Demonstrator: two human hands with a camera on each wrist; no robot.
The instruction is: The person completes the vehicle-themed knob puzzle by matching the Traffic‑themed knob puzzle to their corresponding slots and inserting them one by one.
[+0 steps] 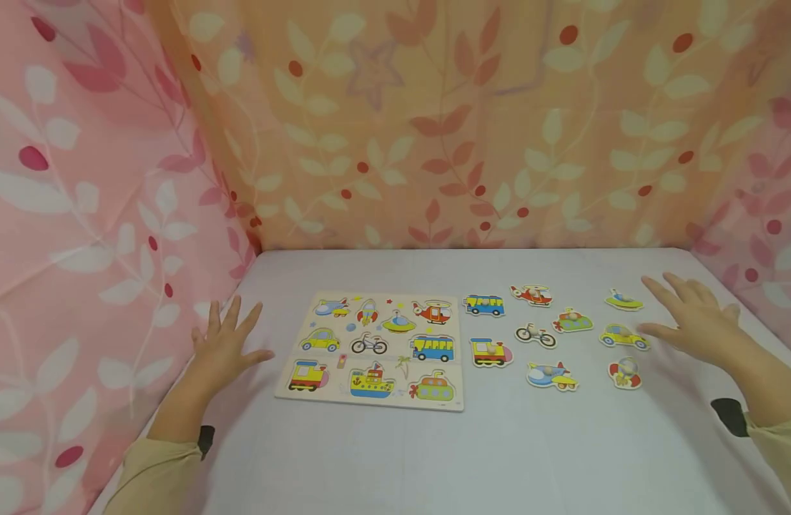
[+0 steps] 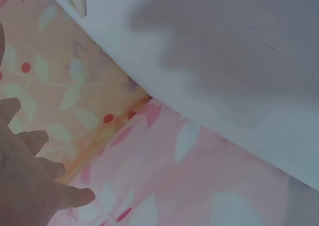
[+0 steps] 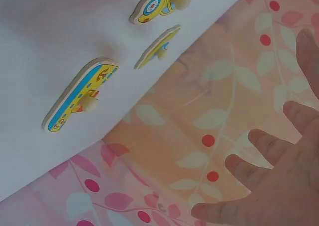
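Note:
My left hand [image 1: 222, 354] is held with spread fingers left of a wooden puzzle board [image 1: 376, 366] printed with vehicle pictures. It touches nothing. On the right, my right hand [image 1: 704, 325] is also spread and holds nothing, nearest to the yellow car piece [image 1: 624, 337] and the flying saucer piece [image 1: 624, 300]. A ship piece [image 3: 82, 96] with a knob shows in the right wrist view; my right hand hides it in the head view. Below the car lies a rocket piece [image 1: 625, 373].
Between board and right hand lie a bus [image 1: 485, 305], helicopter [image 1: 533, 295], submarine [image 1: 573, 321], bicycle [image 1: 536, 335], train [image 1: 490, 352] and airplane piece [image 1: 552, 376]. Floral curtains [image 1: 434, 129] stand behind and beside the white table [image 1: 382, 465].

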